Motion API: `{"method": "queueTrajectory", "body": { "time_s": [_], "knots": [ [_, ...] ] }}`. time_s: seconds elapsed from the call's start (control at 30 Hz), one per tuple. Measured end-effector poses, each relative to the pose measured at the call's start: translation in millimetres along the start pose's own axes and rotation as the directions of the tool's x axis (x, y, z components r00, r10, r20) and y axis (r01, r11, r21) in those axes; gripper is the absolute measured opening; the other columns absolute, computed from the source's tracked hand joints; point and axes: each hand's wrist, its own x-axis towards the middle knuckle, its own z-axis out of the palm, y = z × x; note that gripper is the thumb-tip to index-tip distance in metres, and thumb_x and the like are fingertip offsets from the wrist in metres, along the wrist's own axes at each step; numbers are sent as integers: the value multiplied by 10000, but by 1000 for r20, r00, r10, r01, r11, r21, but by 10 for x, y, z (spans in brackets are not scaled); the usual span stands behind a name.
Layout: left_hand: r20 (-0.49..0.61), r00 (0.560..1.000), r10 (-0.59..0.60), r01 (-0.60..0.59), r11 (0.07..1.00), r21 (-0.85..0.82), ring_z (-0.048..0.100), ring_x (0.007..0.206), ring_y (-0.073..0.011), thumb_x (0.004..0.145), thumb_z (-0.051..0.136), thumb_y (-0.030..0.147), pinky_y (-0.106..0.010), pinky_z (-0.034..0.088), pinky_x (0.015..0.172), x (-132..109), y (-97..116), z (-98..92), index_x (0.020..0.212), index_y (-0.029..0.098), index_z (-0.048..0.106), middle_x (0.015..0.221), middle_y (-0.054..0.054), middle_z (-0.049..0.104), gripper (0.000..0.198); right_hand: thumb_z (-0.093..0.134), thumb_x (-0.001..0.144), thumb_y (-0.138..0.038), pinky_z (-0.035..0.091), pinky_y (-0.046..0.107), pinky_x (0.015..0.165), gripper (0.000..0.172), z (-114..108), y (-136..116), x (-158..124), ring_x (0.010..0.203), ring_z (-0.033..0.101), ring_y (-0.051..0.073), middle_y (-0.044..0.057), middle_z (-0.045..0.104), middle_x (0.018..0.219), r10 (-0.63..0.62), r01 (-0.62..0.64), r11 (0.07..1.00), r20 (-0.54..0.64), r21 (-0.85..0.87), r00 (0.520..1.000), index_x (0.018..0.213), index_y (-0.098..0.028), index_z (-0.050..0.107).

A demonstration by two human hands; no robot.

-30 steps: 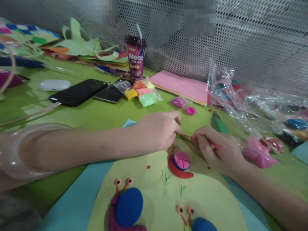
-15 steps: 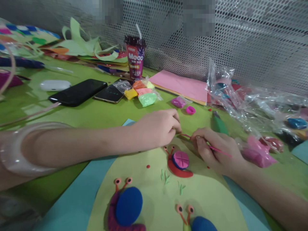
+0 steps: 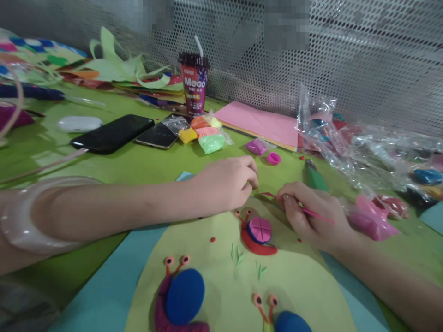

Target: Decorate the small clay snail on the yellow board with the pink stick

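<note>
My right hand [image 3: 313, 214] is closed around a thin pink clay modelling tool [image 3: 318, 215], its flat tip pointing left. My left hand [image 3: 231, 182] has its fingers curled in a pinch just left of that tip; whatever is in them is too small or hidden. Below both hands lies a yellow-green paper shape [image 3: 221, 281] on a blue sheet [image 3: 104, 281]. On it are a red clay snail [image 3: 258, 251] with a pink scored shell, a purple snail [image 3: 162, 299] with a blue shell, and part of another blue-shelled snail [image 3: 292, 321]. Small green clay grass pieces [image 3: 238, 254] lie between them.
Behind my hands are bagged clay [image 3: 212, 143], two phones [image 3: 114, 133], a white case [image 3: 79, 123], a Meco cup [image 3: 194, 85] with a straw, and pink paper [image 3: 259, 122]. A green cutter [image 3: 314, 177], plastic wrappers [image 3: 346, 152] and pink clay [image 3: 372, 219] lie right.
My left hand has drawn slightly left, away from the tool's tip, and the gap between them is a little wider. My right hand has shifted slightly right, still holding the tool.
</note>
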Motion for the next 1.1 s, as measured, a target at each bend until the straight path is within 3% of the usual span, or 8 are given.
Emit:
{"method": "queueTrajectory", "body": {
  "time_s": [0.27,0.57,1.1],
  "knots": [
    [-1,999,37,-37,999,6,552,646,-100,763,416,101,-247,397,587,-3,15,-9,800,179,721,1032,-17,631,317,374,867,-86,346,160,454,129,35,26,18,481,443,53,-44,483,601,20,-24,999,79,47,997,851,-187,452],
    [9,1000,4,-3,996,-92,588,768,-121,757,412,105,-230,435,699,26,-7,5,809,161,705,989,-17,636,303,376,868,-85,351,164,457,124,19,14,1,481,436,56,-43,475,600,22,-26,999,85,40,996,862,-183,452],
    [35,999,-39,43,991,-124,590,760,-122,749,433,93,-233,452,752,40,12,-2,812,171,715,989,-9,648,299,370,872,-80,347,171,459,135,30,24,16,488,434,58,-45,470,595,16,-24,997,100,75,995,867,-187,452]
  ]
}}
